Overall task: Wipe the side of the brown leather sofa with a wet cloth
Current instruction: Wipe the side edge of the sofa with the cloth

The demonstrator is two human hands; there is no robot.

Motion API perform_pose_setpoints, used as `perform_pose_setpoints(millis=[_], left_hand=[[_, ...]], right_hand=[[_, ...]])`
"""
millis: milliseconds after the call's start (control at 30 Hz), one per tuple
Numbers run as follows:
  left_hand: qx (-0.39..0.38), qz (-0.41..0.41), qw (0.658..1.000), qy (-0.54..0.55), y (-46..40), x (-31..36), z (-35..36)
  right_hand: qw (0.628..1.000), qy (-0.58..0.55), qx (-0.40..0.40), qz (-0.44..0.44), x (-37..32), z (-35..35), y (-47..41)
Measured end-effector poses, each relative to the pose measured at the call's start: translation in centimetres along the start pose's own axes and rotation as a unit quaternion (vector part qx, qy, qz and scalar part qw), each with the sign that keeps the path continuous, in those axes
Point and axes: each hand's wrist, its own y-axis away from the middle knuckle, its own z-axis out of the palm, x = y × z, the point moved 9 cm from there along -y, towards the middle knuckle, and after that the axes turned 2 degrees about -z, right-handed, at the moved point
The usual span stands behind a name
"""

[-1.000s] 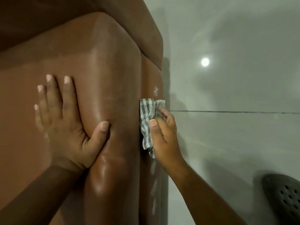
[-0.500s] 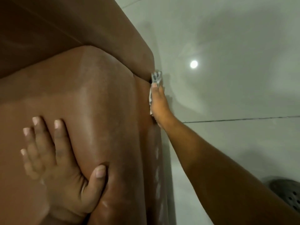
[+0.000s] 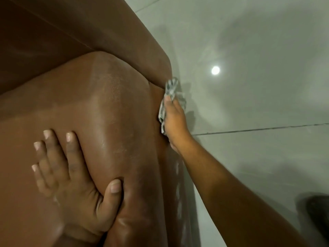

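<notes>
right hand [image 3: 173,120] grip clenched on checked cloth [image 3: 170,88], pressed against sofa [image 3: 114,97] side; cloth protrudes beyond fingertips. left hand [image 3: 74,177] grip released, flat on armrest.

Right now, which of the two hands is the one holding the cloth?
The right hand: it grips the checked cloth against the sofa's side edge. The left hand lies flat on the leather, fingers spread, holding nothing.
</notes>
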Motion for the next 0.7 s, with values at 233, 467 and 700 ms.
perform_pose_setpoints(millis=[233,467,700], left_hand=[[0.088,0.028,0.992,0.09,1.6,4.1,-3.8],[0.098,0.014,0.989,0.111,1.8,4.1,-4.1],[0.112,0.013,0.99,0.084,1.6,4.0,-3.8]], right_hand=[[0.976,0.064,-0.079,-0.192,-9.5,4.6,8.2],[0.968,0.167,-0.081,-0.168,0.5,0.4,14.1],[0.959,0.12,-0.074,-0.247,-11.0,5.6,7.0]])
